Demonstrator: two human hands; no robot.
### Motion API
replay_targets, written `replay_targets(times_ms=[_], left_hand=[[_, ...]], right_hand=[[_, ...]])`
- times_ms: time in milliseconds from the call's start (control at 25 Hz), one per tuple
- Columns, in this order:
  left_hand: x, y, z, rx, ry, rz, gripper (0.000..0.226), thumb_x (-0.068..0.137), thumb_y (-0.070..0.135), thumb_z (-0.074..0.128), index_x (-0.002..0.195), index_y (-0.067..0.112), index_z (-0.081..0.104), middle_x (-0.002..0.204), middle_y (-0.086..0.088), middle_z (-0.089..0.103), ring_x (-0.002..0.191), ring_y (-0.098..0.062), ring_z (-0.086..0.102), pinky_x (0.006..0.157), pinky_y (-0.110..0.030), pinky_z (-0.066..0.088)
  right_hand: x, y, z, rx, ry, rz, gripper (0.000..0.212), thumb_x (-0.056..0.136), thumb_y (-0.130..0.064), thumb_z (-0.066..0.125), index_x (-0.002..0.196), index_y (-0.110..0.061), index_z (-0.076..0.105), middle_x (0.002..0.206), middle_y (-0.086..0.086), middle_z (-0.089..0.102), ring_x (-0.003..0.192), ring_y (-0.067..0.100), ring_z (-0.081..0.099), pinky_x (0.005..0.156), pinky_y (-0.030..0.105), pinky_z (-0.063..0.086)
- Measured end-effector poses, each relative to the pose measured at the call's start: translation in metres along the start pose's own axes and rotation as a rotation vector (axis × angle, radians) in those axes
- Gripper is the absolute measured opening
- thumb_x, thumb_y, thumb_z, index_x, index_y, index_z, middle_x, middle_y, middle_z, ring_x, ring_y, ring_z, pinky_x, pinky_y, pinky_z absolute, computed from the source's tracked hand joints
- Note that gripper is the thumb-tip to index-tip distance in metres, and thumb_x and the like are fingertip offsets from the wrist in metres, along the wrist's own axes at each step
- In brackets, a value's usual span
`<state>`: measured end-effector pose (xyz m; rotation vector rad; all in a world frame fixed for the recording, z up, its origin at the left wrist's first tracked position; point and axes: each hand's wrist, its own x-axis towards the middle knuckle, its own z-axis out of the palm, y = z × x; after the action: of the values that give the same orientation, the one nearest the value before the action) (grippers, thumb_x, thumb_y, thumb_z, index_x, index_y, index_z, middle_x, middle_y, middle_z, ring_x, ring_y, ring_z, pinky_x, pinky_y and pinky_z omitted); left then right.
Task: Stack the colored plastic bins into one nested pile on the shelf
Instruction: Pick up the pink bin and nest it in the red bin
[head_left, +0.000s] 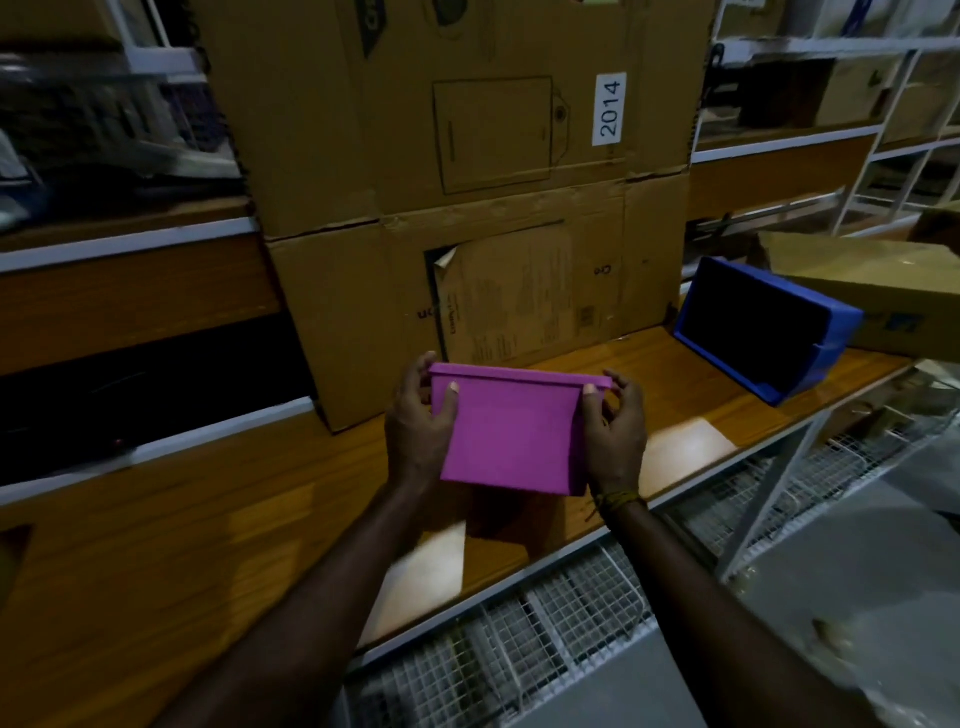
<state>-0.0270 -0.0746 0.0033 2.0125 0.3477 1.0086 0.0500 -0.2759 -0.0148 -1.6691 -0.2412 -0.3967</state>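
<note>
Magenta rectangular plastic bin is held above the wooden shelf, gripped at its ends by left hand and right hand; blue plastic bin lies tipped to the right beside a large cardboard box.

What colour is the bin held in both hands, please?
The bin is purple, seen clearly in the head view.
</note>
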Motion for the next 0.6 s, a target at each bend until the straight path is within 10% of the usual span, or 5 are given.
replay_targets(times_ms=[240,600], left_hand=[[0.0,-0.027,-0.096,0.039,0.16,0.035,0.042,0.09,0.018,0.061,0.131,0.024,0.054,0.119,-0.001,0.066,0.101,-0.014,0.064,0.082,-0.034,0.058],[-0.015,-0.074,-0.212,0.09,0.243,0.067,0.035,0.09,0.015,0.058,0.125,0.017,0.058,0.116,-0.002,0.066,0.1,-0.019,0.064,0.079,-0.039,0.057]], right_hand=[[-0.035,-0.045,0.071,0.034,-0.017,0.009,0.034,0.094,-0.036,0.058,0.124,-0.02,0.055,0.114,0.006,0.061,0.098,0.015,0.058,0.065,0.009,0.04],[-0.117,-0.085,0.156,0.164,-0.046,0.068,0.032,0.097,-0.043,0.043,0.122,-0.033,0.06,0.121,-0.003,0.062,0.11,0.019,0.059,0.089,0.041,0.052]])
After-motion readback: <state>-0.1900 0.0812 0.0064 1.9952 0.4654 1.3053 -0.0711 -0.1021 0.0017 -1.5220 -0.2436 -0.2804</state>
